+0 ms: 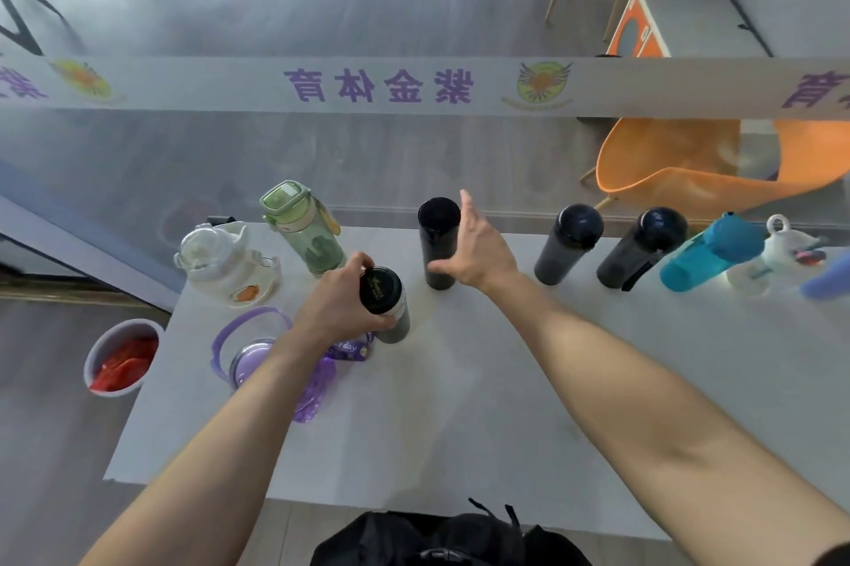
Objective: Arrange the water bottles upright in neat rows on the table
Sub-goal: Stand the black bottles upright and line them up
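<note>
At table centre, left hand point(342, 301) is gripping a black-capped grey bottle point(386, 305), fingers wrapping the upper body and cap, bottle standing upright with its base on the grey table point(460, 404). Right hand point(473, 250) is hovering open, fingers spread, palm facing a tall black bottle point(438, 241) just beside it; cannot tell if fingertips are touching it. That black bottle is standing upright in the back row.

Under the left forearm, a purple bottle point(280, 363) with a loop handle is lying on its side, partly hidden. Behind the left hand, a green bottle point(306, 227) is standing near the far edge, and a white jug-shaped bottle point(225, 262) is sitting left of it at the table corner.

Right of the black bottle, two dark round-capped bottles point(568, 243) point(641, 248) are standing side by side, apart from each other, then a teal bottle point(710, 253), then a white bottle point(777, 253) near the right edge, details blurring there.

Off the table, left side, a bin point(122, 356) with red contents is sitting on the floor. An orange chair point(690, 170) is showing behind the far right. A black bag point(450, 540) is sitting at the near edge.
</note>
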A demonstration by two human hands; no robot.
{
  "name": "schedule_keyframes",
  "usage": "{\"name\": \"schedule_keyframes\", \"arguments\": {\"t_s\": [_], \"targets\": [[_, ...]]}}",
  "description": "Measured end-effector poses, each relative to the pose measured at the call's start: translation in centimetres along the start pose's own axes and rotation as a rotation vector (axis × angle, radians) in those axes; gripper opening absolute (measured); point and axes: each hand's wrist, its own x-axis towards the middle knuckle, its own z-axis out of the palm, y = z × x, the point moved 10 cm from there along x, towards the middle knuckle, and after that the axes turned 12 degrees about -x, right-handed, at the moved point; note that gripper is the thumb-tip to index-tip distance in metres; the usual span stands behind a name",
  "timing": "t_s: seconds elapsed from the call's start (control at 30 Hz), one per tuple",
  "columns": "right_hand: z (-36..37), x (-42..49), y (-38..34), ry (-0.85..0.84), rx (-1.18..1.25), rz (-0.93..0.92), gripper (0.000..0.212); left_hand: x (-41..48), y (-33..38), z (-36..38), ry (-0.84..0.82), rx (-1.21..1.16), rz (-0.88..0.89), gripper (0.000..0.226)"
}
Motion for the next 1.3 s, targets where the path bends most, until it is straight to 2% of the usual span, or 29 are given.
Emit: {"name": "schedule_keyframes", "arguments": {"t_s": [0.03,0.13,0.23,0.4,0.5,0.53,0.57,0.63,0.7,0.77,0.83,0.9,0.97,1.03,1.07,1.13,1.2,1.3], "targets": [[0.6,-0.8,1.2,-0.019,-0.02,0.045,0.134,-0.1,0.5,0.5,-0.018,-0.006,0.025,0.081],[3.4,-4.6,4.7,-0.177,-0.083,0.118,0.102,-0.4,2.8,2.8,-0.097,-0.025,0.093,0.075],[6.0,-9.0,5.4,-0.376,0.041,0.019,0.101,-0.7,5.6,6.5,-0.197,-0.026,0.156,0.069],[4.2,-12.3,6.8,-0.244,0.17,-0.021,0.093,-0.2,9.3,10.9,-0.258,0.003,0.208,0.074],[3.7,-12.9,7.6,-0.195,0.147,-0.029,0.105,0.0,9.9,12.5,-0.353,-0.049,0.195,0.097],[3.5,-12.9,7.8,-0.174,0.131,-0.023,0.112,-0.1,9.7,12.7,-0.39,-0.083,0.179,0.101],[3.3,-12.9,7.8,-0.148,0.116,-0.022,0.118,-0.1,9.5,12.6,-0.403,-0.103,0.178,0.096],[2.9,-12.9,7.3,-0.085,0.084,-0.039,0.12,0.0,9.7,11.0,-0.328,-0.081,0.247,0.065],[2.5,-12.9,6.5,-0.004,0.044,-0.082,0.107,0.0,10.4,8.2,-0.138,0.012,0.348,0.042],[2.1,-12.7,6.2,0.072,0.04,-0.086,0.091,0.0,11.2,5.4,0.05,0.081,0.414,0.04],[1.8,-12.3,6.6,0.098,0.063,-0.046,0.087,0.4,11.9,2.9,0.224,0.085,0.447,0.045],[1.3,-11.4,7.3,0.114,0.085,0.002,0.088,1.9,11.9,1.6,0.318,0.079,0.412,0.066],[0.5,-9.9,8.0,0.12,0.105,0.043,0.089,4.3,11.2,1.7,0.262,0.088,0.327,0.103],[-0.4,-8.0,8.2,0.109,0.12,0.071,0.088,6.7,10.3,2.8,0.136,0.069,0.242,0.124],[-0.9,-6.9,8.3,0.103,0.122,0.083,0.088,7.7,9.9,3.4,0.082,0.043,0.211,0.125],[-1.7,-5.0,8.2,0.098,0.12,0.11,0.085,9.0,9.7,4.2,0.033,0.018,0.177,0.111],[-2.3,-3.6,8.2,0.1,0.118,0.136,0.082,9.6,9.7,4.1,0.042,0.027,0.17,0.094],[-2.5,-2.2,8.1,0.107,0.114,0.162,0.085,10.0,9.5,3.8,0.05,0.033,0.179,0.089]]}}
